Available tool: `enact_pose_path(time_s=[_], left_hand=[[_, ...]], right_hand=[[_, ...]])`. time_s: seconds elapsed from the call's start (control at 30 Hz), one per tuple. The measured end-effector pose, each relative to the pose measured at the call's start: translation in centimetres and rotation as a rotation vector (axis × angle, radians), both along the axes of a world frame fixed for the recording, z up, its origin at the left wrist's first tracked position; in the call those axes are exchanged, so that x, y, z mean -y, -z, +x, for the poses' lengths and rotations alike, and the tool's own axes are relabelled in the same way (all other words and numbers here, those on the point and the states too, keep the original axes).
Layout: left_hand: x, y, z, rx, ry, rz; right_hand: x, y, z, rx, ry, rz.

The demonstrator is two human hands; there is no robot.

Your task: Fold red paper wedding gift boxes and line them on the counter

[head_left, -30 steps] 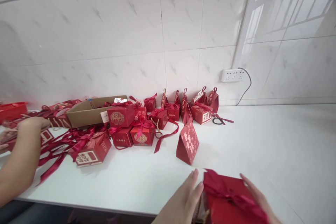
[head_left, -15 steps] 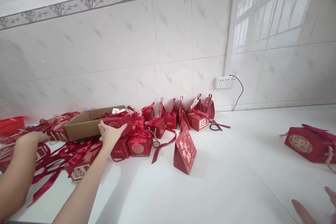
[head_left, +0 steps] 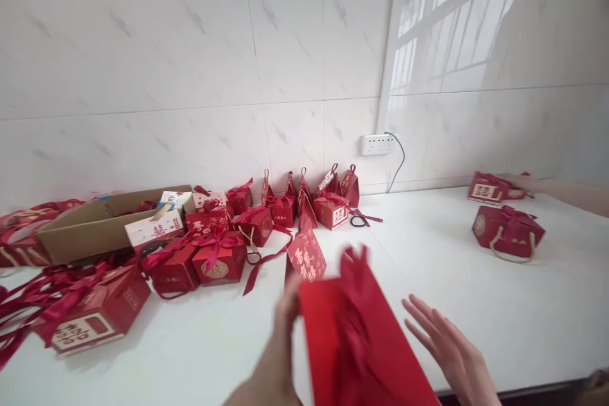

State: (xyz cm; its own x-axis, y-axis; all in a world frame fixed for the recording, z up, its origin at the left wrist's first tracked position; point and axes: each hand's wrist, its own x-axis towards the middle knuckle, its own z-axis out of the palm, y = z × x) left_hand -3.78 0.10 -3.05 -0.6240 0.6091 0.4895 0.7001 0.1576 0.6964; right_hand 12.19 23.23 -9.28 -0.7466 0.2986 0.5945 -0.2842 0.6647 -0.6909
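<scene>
the left hand (head_left: 272,355) holds a smooth, boxy carton (head_left: 392,346) with satiny ribbon (head_left: 354,336).

"Any lettering you can read?"
"Double-happiness 囍 on the near left box (head_left: 102,309), the far middle box (head_left: 332,212) and the far right box (head_left: 485,190)."
"The triangular box (head_left: 307,257)?"
"Pale characters, too blurred."

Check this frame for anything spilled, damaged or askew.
No spill or damage shows. The ribbons at far left of the white table look untidy: loosely tangled, unlike the tied bow on a nearby box.
</scene>
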Motion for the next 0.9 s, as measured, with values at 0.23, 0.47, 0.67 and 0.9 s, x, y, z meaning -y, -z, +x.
enact_pose_path(time_s=[0.23,0.47,0.67,0.9], left_hand=[[-3.0,6.7,1.0,0.111,0.339,-0.173],[-1.3,4.5,-0.7,-0.256,-0.025,-0.060],[-3.3,2.6,-4.5,-0.153,-0.322,0.125],[-6.6,1.4,-10.6,0.411,-0.199,0.247]], right_hand=[[-1.9,1.0,0.9,0.130,0.072,-0.037],[-9.7,1.6,-0.4,0.089,0.956,-0.135],[-6.1,0.5,-3.2,0.020,0.740,0.146],[-3.2,-4.9,-11.6,0.172,0.071,0.065]])
